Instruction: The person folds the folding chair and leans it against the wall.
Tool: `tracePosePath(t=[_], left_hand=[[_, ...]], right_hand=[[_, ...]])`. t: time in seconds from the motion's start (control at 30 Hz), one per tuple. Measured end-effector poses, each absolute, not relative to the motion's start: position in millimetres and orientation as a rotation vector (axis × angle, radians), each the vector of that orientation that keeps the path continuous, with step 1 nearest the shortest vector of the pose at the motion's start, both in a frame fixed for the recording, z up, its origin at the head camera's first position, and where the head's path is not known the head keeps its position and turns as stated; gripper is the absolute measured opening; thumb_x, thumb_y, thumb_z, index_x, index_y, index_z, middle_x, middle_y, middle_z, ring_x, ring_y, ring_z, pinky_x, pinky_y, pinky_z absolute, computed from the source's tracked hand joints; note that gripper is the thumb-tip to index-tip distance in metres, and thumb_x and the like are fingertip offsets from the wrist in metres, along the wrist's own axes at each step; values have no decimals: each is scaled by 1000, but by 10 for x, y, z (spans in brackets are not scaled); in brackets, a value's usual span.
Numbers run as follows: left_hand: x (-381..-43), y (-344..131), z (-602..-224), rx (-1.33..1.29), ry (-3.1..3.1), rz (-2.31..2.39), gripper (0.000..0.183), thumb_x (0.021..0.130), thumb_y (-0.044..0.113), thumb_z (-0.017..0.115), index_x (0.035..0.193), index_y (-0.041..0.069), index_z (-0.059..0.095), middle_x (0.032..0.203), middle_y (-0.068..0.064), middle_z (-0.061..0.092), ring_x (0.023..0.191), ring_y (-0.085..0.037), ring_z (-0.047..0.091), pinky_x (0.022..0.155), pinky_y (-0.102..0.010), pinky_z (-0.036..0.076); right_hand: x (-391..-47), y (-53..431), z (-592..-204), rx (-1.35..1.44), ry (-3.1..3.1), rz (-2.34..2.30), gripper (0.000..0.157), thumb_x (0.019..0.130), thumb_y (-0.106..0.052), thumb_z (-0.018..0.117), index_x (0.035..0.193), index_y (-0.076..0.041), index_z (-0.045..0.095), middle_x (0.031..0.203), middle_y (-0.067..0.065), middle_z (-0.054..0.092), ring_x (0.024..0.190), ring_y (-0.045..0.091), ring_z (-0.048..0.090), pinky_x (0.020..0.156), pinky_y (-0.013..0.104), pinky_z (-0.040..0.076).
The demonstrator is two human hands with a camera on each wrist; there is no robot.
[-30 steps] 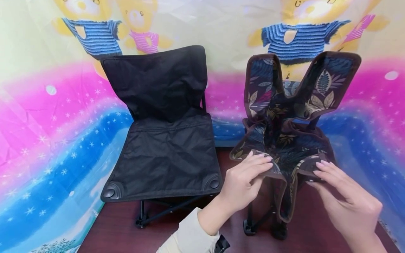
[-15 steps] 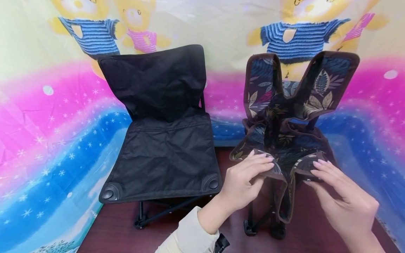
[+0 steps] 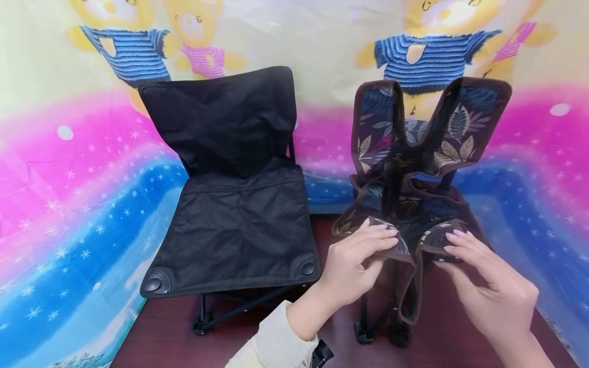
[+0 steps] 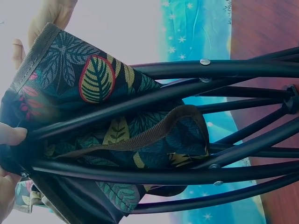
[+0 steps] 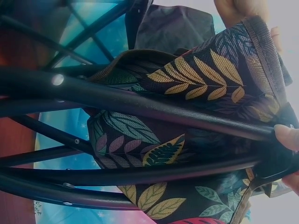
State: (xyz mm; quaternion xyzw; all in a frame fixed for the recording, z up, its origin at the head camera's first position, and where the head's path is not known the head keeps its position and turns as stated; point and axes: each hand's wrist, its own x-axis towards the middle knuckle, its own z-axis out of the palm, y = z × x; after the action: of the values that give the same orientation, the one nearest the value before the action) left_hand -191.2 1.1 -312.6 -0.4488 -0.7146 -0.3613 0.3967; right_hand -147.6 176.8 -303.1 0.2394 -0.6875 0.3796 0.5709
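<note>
A leaf-patterned folding chair [image 3: 460, 122] stands half folded on the right, its seat cloth creased and sagging in the middle. My left hand [image 3: 352, 263] grips the left front corner of the seat, fingers on top and thumb underneath. On the other front corner, my right hand [image 3: 497, 283] holds the seat in the same way. Black frame tubes [image 4: 140, 173] run from the held corner in the left wrist view. In the right wrist view, the right thumb [image 5: 287, 136] presses against the corner piece where the tubes [image 5: 163, 109] meet.
A black folding chair [image 3: 244, 230] stands unfolded to the left, close to my left forearm. Both chairs are on a dark red table [image 3: 156, 332]. Behind them hangs a cloth backdrop [image 3: 322, 51] printed with bears, which also runs down the sides.
My right hand has moved left with its seat corner, so the two front corners are closer together and the cloth between them is narrower. My left hand keeps its grip.
</note>
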Motion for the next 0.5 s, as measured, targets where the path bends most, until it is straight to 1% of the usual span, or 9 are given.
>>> tracePosePath(t=[0.27,0.5], left_hand=[[-1908,31,-3125,-1142,-1801,-945,21,72,-3,62,92,3,67,96,-5,64,104,-7,51,94,-29,33],[-1911,49,-3120,-1139,-1808,-960,21,73,-2,62,93,3,67,96,-5,64,104,-6,50,94,-28,32]], right_hand=[[-1474,1744,-3015,580,-1598,906,33,72,-26,69,74,6,67,85,18,64,91,17,59,84,21,41],[-1488,1738,-3030,576,-1607,887,33,72,-28,68,75,5,68,85,17,64,91,17,59,84,21,41]])
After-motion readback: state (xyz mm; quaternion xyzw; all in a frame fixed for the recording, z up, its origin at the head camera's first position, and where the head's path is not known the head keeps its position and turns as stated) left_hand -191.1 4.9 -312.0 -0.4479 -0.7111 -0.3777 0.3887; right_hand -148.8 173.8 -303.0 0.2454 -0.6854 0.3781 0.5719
